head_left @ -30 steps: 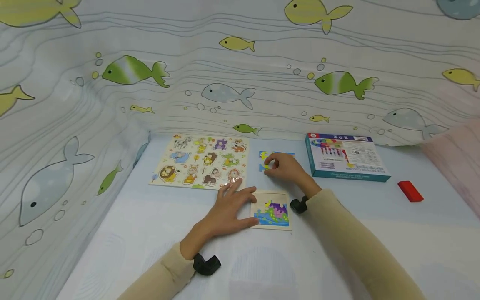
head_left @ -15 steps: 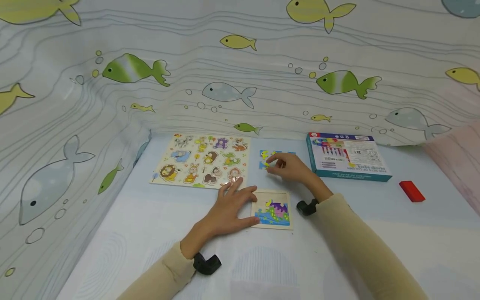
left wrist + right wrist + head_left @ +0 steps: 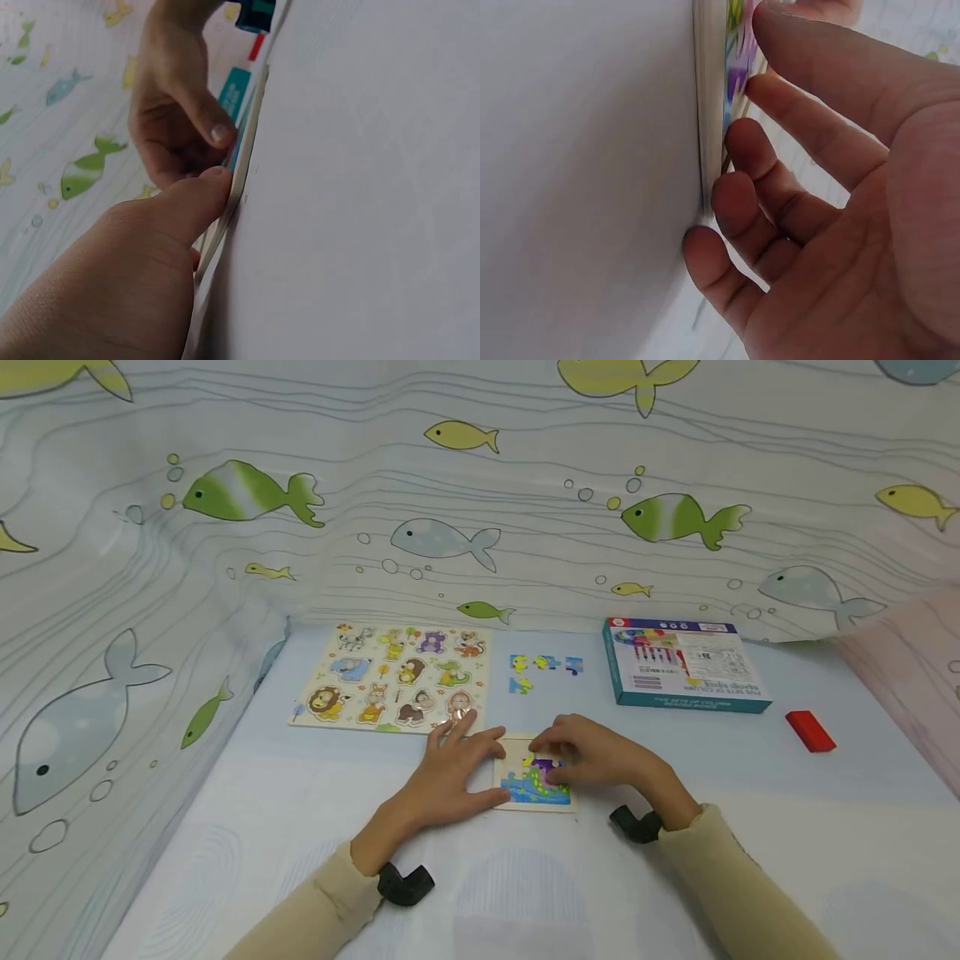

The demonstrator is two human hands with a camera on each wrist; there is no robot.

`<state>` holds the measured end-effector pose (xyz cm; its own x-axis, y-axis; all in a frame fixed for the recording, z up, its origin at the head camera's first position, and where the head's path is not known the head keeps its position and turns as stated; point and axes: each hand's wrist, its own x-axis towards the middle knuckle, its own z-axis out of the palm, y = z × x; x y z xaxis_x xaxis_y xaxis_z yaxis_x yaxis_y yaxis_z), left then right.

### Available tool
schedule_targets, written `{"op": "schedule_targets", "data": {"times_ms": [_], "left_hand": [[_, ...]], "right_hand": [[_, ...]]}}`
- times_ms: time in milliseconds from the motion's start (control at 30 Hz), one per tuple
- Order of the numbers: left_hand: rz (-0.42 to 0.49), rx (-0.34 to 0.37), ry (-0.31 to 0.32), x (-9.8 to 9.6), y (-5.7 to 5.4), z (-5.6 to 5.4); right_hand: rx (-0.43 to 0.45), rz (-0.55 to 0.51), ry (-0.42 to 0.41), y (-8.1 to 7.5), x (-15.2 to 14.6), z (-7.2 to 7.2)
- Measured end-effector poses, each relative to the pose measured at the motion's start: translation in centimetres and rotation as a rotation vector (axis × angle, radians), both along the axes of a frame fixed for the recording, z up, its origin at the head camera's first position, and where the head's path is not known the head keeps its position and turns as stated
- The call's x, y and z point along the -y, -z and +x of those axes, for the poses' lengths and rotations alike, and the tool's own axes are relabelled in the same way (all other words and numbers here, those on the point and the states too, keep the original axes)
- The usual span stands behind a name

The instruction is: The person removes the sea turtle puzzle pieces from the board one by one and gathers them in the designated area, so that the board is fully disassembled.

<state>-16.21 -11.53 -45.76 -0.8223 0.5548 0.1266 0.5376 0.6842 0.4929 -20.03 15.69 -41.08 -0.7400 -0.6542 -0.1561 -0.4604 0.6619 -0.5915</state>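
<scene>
A small wooden jigsaw tray [image 3: 536, 807] lies in front of the person, partly filled with blue, green and purple pieces. My left hand [image 3: 448, 779] spreads its fingers along the tray's left side; its thumb [image 3: 214, 180] rests on the tray's rim, and a fingertip overlaps the animal puzzle board [image 3: 375, 681]. Over the tray's right side, my right hand [image 3: 603, 756] has curled fingers, with thumb and index finger pinching at a purple puzzle piece [image 3: 547, 763]. In the right wrist view, the other fingertips [image 3: 735, 199] are at the tray's edge, and purple shows beside the index fingertip.
Several loose blue and yellow puzzle pieces [image 3: 546, 662] lie behind the tray. A flat teal-edged box [image 3: 686, 664] stands at the back right, with a red block [image 3: 811, 731] to its right. A fish-print cloth [image 3: 442, 468] rises behind the table.
My right hand has moved from the loose pieces toward the person, onto the tray, uncovering those pieces. The left hand keeps its place at the tray. The head view has shifted slightly.
</scene>
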Motion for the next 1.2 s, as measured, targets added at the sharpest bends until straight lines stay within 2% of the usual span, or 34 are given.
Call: {"op": "schedule_targets", "data": {"times_ms": [133, 333, 533, 933, 1200], "left_hand": [[0.004, -0.006, 0.000, 0.1, 0.1, 0.0], [0.002, -0.009, 0.000, 0.0, 0.2, -0.1], [-0.008, 0.003, 0.003, 0.0, 0.2, -0.1], [0.015, -0.031, 0.023, 0.1, -0.3, 0.1], [0.007, -0.010, 0.017, 0.1, -0.1, 0.1]], "right_hand": [[-0.013, 0.007, 0.011, 0.1, 0.8, 0.1], [0.037, -0.074, -0.014, 0.6, 0.9, 0.0], [0.051, -0.117, -0.022, 0.8, 0.6, -0.1], [0.079, -0.129, -0.007, 0.8, 0.8, -0.3], [0.078, -0.137, 0.017, 0.7, 1.0, 0.0]]}}
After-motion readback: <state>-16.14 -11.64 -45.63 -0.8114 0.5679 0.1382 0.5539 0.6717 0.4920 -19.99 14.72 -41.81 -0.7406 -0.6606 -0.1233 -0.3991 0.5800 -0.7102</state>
